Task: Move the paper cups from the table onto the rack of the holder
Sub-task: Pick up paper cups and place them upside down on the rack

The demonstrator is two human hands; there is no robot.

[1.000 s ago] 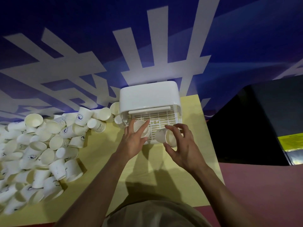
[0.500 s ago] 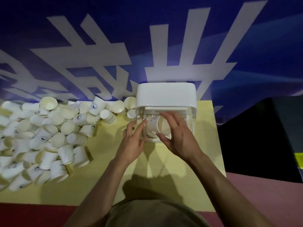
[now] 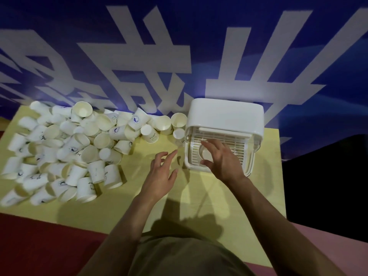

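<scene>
1. Counts: 1 white cup holder (image 3: 225,116) w/ slatted rack (image 3: 237,144) at the tabletop's (image 3: 199,196) far right; 1 paper cup (image 3: 206,155) on the rack, upside down, at the rack's left-front part. Loose paper cups (image 3: 65,148) in a big heap on the left half of the tabletop – several dozen, too many and too overlapped for an exact count; most lie on their sides, some upright.
2. R hand (image 3: 223,160) reaches over the rack, palm down; fingers (image 3: 207,145) and thumb curl round the upside-down cup, holding it by its sides.
3. L hand (image 3: 161,174) hovers over bare yellow tabletop just left of the holder, fingers spread wide and relaxed, holding nothing.
4. Nearest loose cups sit just beside the holder's left wall.
5. Around: blue wall w/ large white characters (image 3: 139,56) behind the tabletop; dark area at right; red floor (image 3: 39,246) at lower left. Person's shirt (image 3: 179,255) at bottom centre.
</scene>
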